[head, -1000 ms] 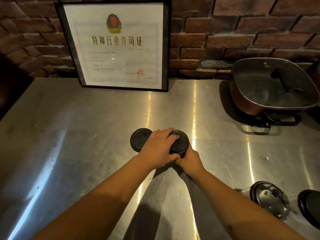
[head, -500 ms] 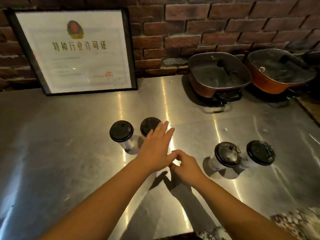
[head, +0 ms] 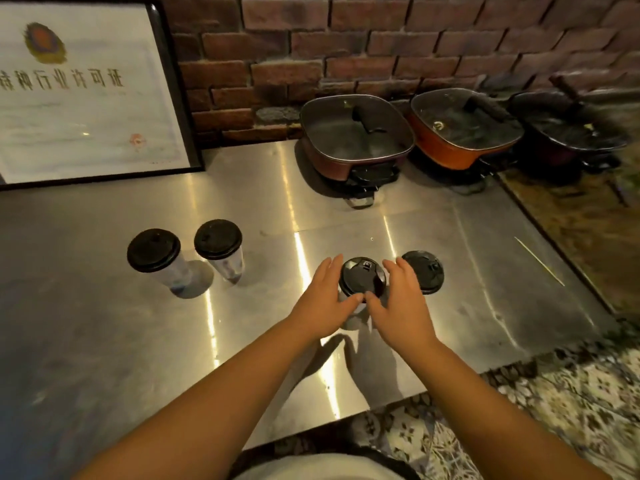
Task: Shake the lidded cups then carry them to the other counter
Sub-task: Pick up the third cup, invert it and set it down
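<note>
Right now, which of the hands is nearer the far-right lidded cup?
Right. The right hand sits directly beside that far-right cup, its fingers partly covering the lid. The left hand is across the middle cup, farther away.

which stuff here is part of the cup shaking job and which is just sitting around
Part of the job:
cup between the hands
cup to its right
two cups on the left
left hand
right hand

Just sitting around:
framed certificate
three lidded pans
</note>
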